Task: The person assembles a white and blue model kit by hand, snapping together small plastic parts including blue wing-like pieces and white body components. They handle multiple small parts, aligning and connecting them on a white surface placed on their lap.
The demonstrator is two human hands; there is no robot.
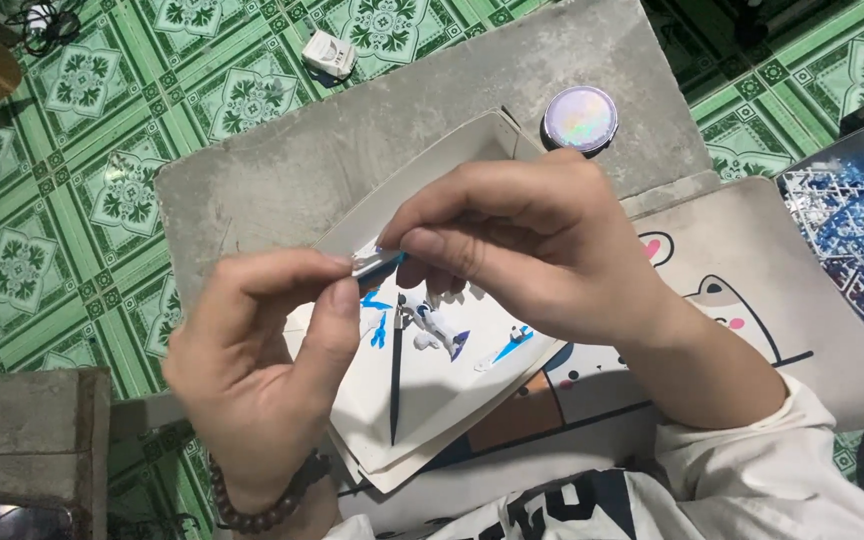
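Note:
Both my hands meet over a shallow white tray (432, 410). My left hand (262, 350) pinches one end of a small white and blue plastic model part (377, 260) between thumb and forefinger. My right hand (522, 245) pinches the other end of the same part from the right. Under the hands, in the tray, lie several small white and blue model pieces (442, 335) and a thin black pointed tool (396, 375). A dark bead bracelet (267, 505) circles my left wrist.
The tray rests on a grey slab (282, 170) and a cushion with a cartoon cat print (752, 290). A round iridescent lidded tin (580, 118) stands behind the tray. A blue and white parts frame (857, 230) lies at right. A small white device (329, 52) sits on the green patterned floor (52, 200).

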